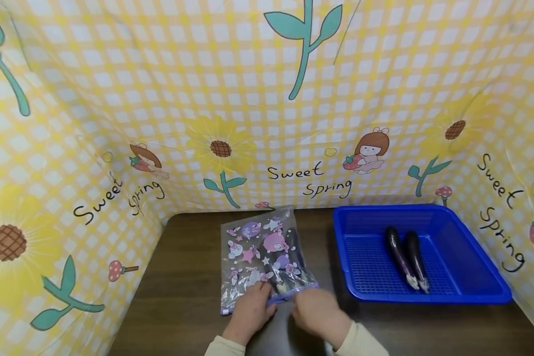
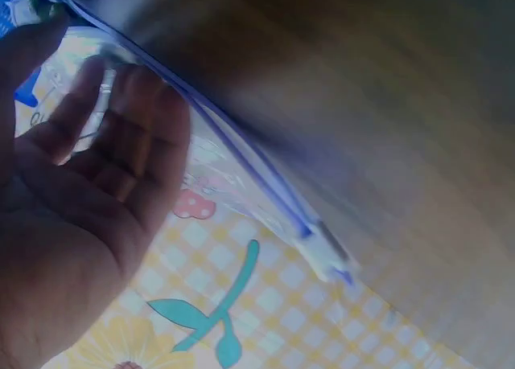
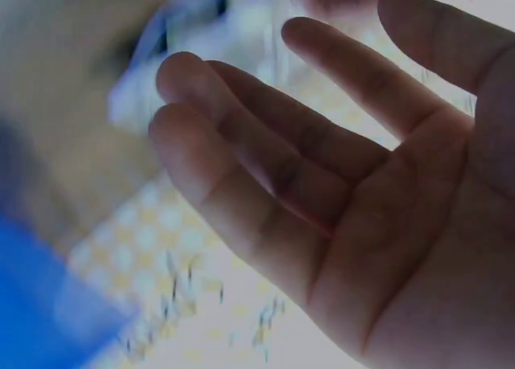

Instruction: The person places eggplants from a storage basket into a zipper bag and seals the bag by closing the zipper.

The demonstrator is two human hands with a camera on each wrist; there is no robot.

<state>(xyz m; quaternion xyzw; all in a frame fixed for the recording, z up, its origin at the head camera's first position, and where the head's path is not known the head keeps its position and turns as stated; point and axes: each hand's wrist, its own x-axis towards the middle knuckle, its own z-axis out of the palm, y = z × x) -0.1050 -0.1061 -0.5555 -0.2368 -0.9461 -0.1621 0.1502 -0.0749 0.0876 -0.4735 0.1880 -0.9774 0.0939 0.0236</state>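
A clear zip bag [image 1: 244, 247] printed with pink and purple cartoons lies on the table, its purple zip edge facing me. Dark eggplants [image 1: 297, 249] show through its right half, partly hidden by the print. My left hand [image 1: 251, 309] holds the bag near the middle of the zip edge, fingers over the film and thumb at the mouth. A white slider [image 2: 326, 252] sits at one end of the zip. My right hand [image 3: 346, 176] is at the right end of the bag's mouth, fingers spread and loosely bent with nothing in the palm.
A blue plastic basket [image 1: 476, 257] stands on the right of the dark wooden table [image 1: 169, 277]. Two eggplants [image 1: 400, 257] lie inside it side by side. A yellow checked cloth [image 1: 271, 99] with sunflowers hangs behind and at both sides.
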